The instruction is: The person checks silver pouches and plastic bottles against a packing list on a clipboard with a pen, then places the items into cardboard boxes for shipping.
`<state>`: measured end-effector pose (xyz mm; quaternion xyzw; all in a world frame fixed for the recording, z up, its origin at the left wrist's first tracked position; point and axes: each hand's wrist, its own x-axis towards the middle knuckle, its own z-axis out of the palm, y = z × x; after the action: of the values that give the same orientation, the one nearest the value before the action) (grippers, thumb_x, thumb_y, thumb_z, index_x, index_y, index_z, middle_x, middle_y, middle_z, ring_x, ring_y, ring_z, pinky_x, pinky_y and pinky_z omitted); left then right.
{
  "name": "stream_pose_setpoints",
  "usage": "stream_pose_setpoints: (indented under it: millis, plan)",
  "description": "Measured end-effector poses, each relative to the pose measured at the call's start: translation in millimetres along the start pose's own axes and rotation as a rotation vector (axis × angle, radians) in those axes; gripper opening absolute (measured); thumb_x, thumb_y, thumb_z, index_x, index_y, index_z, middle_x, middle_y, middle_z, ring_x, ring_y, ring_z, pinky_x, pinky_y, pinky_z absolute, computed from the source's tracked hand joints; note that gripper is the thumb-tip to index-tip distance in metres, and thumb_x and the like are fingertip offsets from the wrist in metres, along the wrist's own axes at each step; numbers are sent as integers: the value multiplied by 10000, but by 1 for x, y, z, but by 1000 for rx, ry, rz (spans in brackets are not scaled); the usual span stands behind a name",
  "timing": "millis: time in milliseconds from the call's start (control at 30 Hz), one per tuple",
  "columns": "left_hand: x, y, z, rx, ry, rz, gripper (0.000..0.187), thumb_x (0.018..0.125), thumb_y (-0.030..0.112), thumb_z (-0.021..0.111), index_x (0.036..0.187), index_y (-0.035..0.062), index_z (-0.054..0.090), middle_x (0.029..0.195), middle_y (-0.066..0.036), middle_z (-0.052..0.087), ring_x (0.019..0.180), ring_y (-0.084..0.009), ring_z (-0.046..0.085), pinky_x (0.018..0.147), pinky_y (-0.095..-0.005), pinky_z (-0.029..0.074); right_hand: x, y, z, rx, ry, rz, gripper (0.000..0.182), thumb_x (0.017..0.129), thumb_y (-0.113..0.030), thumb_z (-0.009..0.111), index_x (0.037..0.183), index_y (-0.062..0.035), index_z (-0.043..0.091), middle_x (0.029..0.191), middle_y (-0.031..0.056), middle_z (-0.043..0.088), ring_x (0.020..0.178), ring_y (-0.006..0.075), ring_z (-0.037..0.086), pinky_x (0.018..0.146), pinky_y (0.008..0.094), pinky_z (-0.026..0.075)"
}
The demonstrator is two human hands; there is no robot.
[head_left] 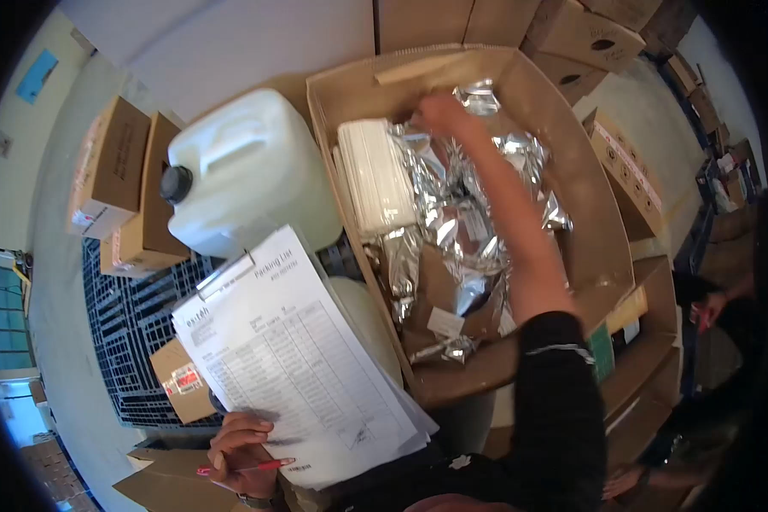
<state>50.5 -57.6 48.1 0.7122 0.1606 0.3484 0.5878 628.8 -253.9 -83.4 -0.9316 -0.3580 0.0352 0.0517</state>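
My left hand (242, 445) is closed on the lower left edge of a clipboard (232, 277), with a red pen (256, 467) between its fingers. Clipped to the board are paper sheets headed Packing List (303, 367), printed with a table and signed near the bottom. My right arm reaches into a large open cardboard box (593, 230). Near its far side, my right hand (444, 115) is curled with fingertips down among silver foil pouches (439, 192); what it grips, I cannot tell. Beside it stands a stack of cream-white flat packs (374, 175) in clear wrap.
A white plastic jerrycan (247, 162) with a black cap stands left of the box, on a dark plastic pallet (136, 333). Cartons (115, 162) are stacked further left, and more boxes (602, 38) at the back right. Another person's hand (710, 309) shows at right.
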Motion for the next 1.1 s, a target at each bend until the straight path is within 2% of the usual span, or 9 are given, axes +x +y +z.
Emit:
stream_pose_setpoints:
  millis: [133,167,233,400,567,767,833,967,1100]
  plan:
    - [-5,-12,-9,67,-42,58,631,1030,429,265,685,9,585,689,-185,644,704,-260,554,812,-397,438,13,-19,107,-353,618,-5,465,974,-383,427,1099,-44,720,1150,205,698,1176,409,607,1129,500,366]
    - [-18,-22,-24,60,-18,50,631,1030,429,265,685,9,585,689,-185,644,704,-260,554,812,-397,438,16,-13,103,-282,412,8,487,976,-396,408,1100,-45,722,1169,197,694,1211,409,583,1164,518,303]
    - [-46,-29,-67,-101,-190,-247,849,903,794,419,1286,69,641,1308,-196,591,1186,-407,586,847,-736,506,-23,-29,94,-200,141,25,509,978,-409,388,1100,-46,724,1189,189,691,1246,408,558,1198,536,240]
    - [-40,-11,-52,-118,-155,-386,837,973,710,379,1146,-61,653,1105,-229,650,1117,-433,593,943,-614,521,-103,-62,5,-288,-221,-91,495,957,-398,425,957,-37,764,1117,207,706,1190,385,589,1079,555,368]
    - [-13,1,-25,-8,-182,-79,745,1037,583,350,990,-80,686,924,-223,674,987,-404,613,879,-556,513,-59,-77,-30,-12,-390,-24,658,955,-558,465,807,20,744,878,242,716,901,451,675,894,521,512]
    - [3,7,7,209,-10,37,591,1017,409,302,650,22,556,661,-180,632,683,-234,535,767,-384,423,57,-83,71,228,37,118,751,897,-687,481,1080,-5,737,1206,258,672,1143,417,627,1034,488,464]
    - [4,8,11,175,58,-17,590,1015,404,305,644,22,558,655,-181,632,677,-238,535,762,-377,423,52,-107,95,162,518,17,783,849,-691,541,1115,25,713,1229,310,641,1174,425,606,1051,462,454]
    - [4,7,5,142,27,-8,593,1011,411,313,647,19,569,657,-179,634,678,-236,535,753,-371,423,-3,-112,7,514,-610,176,757,810,-607,636,1269,-6,637,1203,275,650,1214,432,568,1069,466,431]
    - [6,9,5,152,-5,-36,591,1006,411,318,641,19,565,658,-175,635,679,-239,534,742,-374,425,12,-99,20,272,-616,112,796,804,-636,631,1299,-13,622,1302,265,601,1216,430,568,1052,478,448]
